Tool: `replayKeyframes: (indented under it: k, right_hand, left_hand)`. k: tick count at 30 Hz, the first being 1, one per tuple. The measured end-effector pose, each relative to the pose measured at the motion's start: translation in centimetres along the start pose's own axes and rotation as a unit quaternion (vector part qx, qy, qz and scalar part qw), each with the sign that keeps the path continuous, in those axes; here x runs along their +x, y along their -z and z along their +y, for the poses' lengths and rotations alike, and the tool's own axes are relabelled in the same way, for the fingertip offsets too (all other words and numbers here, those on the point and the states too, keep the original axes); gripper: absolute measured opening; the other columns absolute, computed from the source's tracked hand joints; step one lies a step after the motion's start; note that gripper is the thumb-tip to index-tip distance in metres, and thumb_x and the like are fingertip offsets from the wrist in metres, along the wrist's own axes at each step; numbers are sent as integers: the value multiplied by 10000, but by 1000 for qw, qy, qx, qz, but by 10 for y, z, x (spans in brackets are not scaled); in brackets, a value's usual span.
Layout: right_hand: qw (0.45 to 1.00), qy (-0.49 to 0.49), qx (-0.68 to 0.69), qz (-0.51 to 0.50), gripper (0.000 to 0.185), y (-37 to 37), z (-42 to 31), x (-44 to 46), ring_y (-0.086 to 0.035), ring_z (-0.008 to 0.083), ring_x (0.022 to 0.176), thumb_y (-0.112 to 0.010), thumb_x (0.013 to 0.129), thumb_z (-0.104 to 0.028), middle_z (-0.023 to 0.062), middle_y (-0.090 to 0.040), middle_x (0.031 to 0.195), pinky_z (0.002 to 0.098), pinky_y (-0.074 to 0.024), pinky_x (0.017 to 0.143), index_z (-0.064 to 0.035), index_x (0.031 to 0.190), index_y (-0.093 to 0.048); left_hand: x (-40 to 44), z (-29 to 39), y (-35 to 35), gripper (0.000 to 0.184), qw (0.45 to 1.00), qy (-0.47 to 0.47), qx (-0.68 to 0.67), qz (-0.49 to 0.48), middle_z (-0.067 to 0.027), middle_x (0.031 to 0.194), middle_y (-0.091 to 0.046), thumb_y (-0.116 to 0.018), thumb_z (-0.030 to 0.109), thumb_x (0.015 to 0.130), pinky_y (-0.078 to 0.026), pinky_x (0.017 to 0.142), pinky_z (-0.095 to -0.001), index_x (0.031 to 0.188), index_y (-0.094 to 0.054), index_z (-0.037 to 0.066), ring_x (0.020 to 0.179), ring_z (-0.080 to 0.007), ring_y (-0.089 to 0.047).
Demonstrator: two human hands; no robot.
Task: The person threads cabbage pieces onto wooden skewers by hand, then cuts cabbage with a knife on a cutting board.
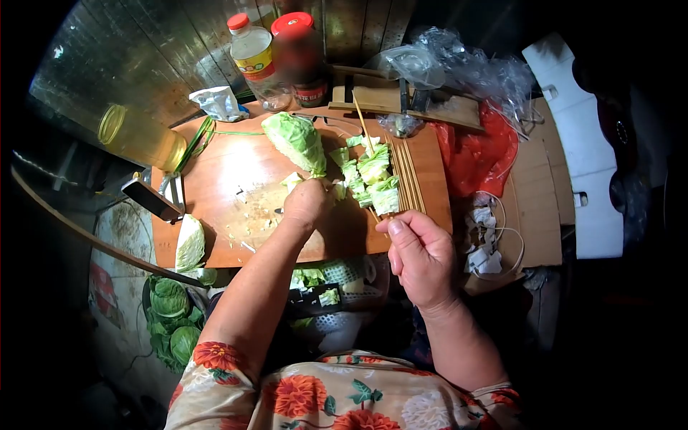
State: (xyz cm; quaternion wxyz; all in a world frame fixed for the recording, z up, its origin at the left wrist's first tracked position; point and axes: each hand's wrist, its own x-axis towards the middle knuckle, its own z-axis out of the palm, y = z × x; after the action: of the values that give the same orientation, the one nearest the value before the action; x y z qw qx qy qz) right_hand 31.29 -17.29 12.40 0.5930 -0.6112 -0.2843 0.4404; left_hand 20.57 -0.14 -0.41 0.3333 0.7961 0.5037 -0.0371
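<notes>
My right hand (419, 251) is pinched, thumb against fingers, on the lower end of a wooden skewer (360, 118). Pale green cabbage pieces (374, 168) cover the skewer's middle, and its tip shows beyond them. My left hand (307, 203) is closed just left of these pieces, below a cut cabbage wedge (295, 142); its fingertips and whatever they grip are hidden. Several bare skewers (407, 172) lie side by side on the wooden board (236, 158), right of the pieces.
Bottles and a red-lidded jar (292, 25) stand behind the board. At its left are a yellowish jar (147, 137), a phone (152, 199) and another wedge (190, 244). Red plastic (476, 150) lies to the right. Whole cabbages (170, 297) sit low at left.
</notes>
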Motion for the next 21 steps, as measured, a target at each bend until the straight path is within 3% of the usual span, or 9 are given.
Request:
replayKeyframes:
  k: [4, 7, 11, 14, 17, 19, 20, 21]
  right_hand:
    - [1000, 5, -7, -4, 191, -1, 1, -2, -392, 17, 482, -506, 963, -124, -24, -506, 641, 169, -330, 447, 26, 899, -606]
    - [1000, 7, -9, -9, 194, -2, 3, -3, -398, 16, 486, -508, 963, -130, -21, -517, 655, 169, -336, 450, 24, 897, -607]
    - [1000, 5, -18, -8, 176, -3, 3, -4, -442, 15, 504, -527, 956, -149, -49, -493, 592, 182, -358, 469, -21, 879, -622]
    - [1000, 4, -20, -10, 172, -3, 3, -4, -442, 15, 505, -532, 953, -150, -50, -494, 590, 184, -360, 471, -24, 882, -625]
    - [999, 1, -29, -18, 167, -5, 1, -6, -446, 15, 509, -537, 950, -150, -51, -496, 589, 189, -365, 475, -26, 886, -628]
    - [999, 0, -33, -27, 165, -9, 0, -6, -449, 16, 511, -540, 949, -150, -51, -497, 588, 193, -369, 477, -26, 887, -629]
    - [998, -6, -37, -43, 178, -12, 1, -6, -433, 15, 501, -526, 954, -145, -46, -495, 596, 183, -356, 466, -9, 888, -620]
    - [997, -11, -42, -59, 191, -15, 1, -6, -418, 14, 491, -513, 959, -140, -40, -493, 604, 174, -344, 455, 8, 888, -612]
  left_hand:
    - [-1, 3, -3, 269, 999, -19, -20, 33, -214, 785, -669, -631, 290, 792, -515, 744, -409, 984, -700, 114, 766, -362, -659]
    - [-10, 16, -2, 287, 999, 27, -9, 21, -193, 882, -671, -604, 344, 810, -514, 766, -429, 925, -672, 90, 844, -348, -651]
    - [-17, 19, -12, 280, 992, -69, 50, 93, -182, 989, -628, -646, 256, 726, -523, 748, -434, 951, -630, 90, 894, -340, -637]
    - [-17, 18, -12, 251, 986, -92, 64, 123, -182, 912, -643, -639, 252, 730, -523, 741, -432, 908, -629, 75, 856, -360, -638]
    - [-15, 15, 2, 215, 996, -51, 11, 76, -170, 797, -641, -659, 210, 730, -529, 702, -388, 863, -619, 45, 790, -325, -659]
    - [-9, 6, 10, 167, 953, -60, -281, 93, -120, 712, -629, -682, 154, 736, -522, 654, -320, 795, -598, 22, 691, -235, -651]
    - [-11, -1, 17, 140, 936, -11, -347, 63, -70, 719, -623, -684, 106, 759, -498, 601, -263, 825, -593, 23, 641, -139, -598]
    - [-14, -5, 33, 160, 898, 41, -438, 8, -43, 764, -628, -658, 69, 793, -482, 576, -252, 930, -586, 32, 619, -114, -559]
